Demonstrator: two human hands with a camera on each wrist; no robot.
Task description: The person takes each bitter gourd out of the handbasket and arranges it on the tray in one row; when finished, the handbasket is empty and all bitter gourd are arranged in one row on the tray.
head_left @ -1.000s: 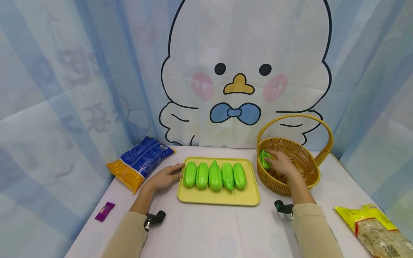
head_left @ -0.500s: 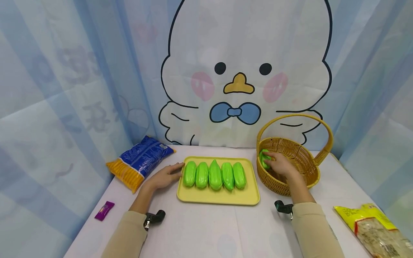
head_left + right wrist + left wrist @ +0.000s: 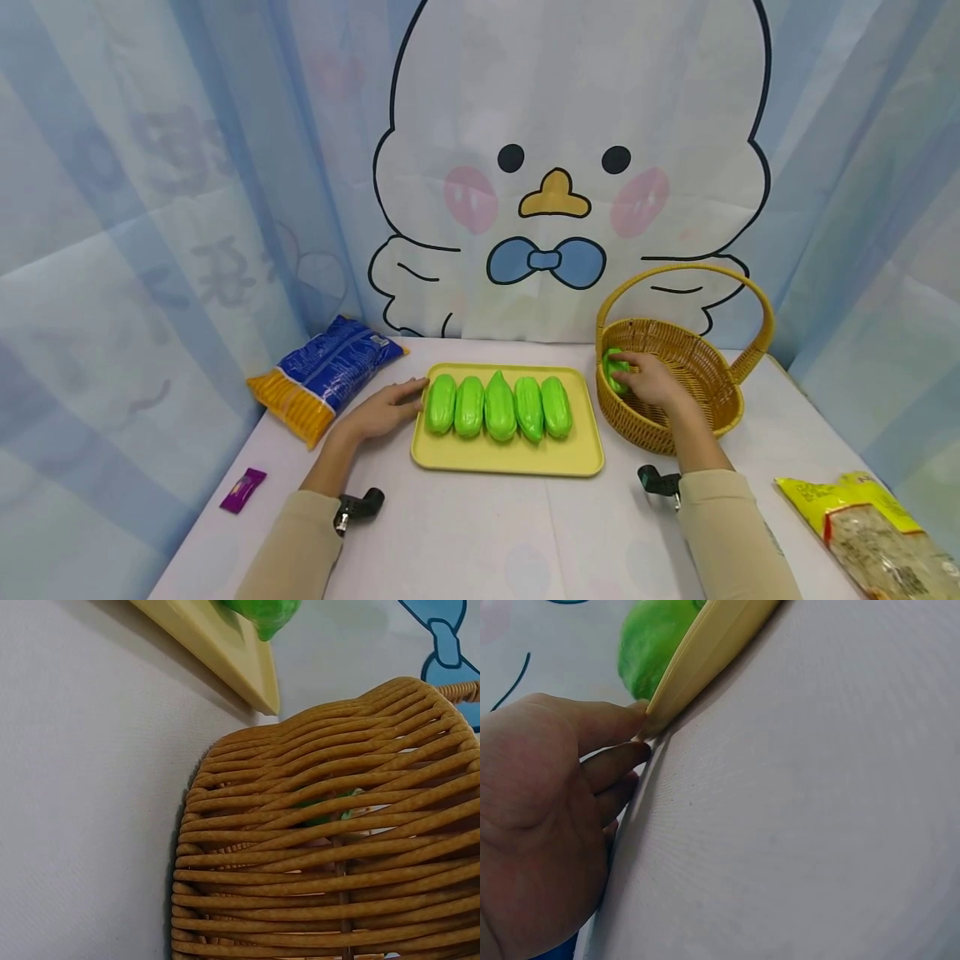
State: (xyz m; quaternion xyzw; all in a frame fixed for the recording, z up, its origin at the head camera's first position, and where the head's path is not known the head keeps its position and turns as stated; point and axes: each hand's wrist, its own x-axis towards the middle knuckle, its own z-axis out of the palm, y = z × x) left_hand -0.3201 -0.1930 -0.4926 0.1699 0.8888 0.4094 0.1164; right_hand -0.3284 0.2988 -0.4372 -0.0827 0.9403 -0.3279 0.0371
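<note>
Several glossy green vegetables (image 3: pixel 500 408), plump and cucumber-like with lengthwise ridges, lie side by side on a yellow tray (image 3: pixel 480 460). My left hand (image 3: pixel 384 410) touches the tray's left edge, its fingers mostly straight; in the left wrist view the hand's (image 3: pixel 544 802) digits meet the tray rim (image 3: pixel 697 667). Inside the wicker basket (image 3: pixel 637 427), my right hand (image 3: pixel 654 385) holds another green vegetable (image 3: pixel 614 367) against the left inner wall, between thumb and fingers. The basket's weave (image 3: pixel 322 892) mostly hides that hand and vegetable in the right wrist view.
A blue and orange snack bag (image 3: pixel 327 375) lies left of the tray, with a small purple packet (image 3: pixel 243 491) nearer the front. At the right front lies a yellow, partly see-through bag (image 3: pixel 873 533). The basket's tall handle (image 3: pixel 693 269) arches above it. Printed curtains stand behind.
Both hands stay almost where they were. The vegetable in the basket looks slightly turned under the right fingers; the tray and its vegetables have not moved.
</note>
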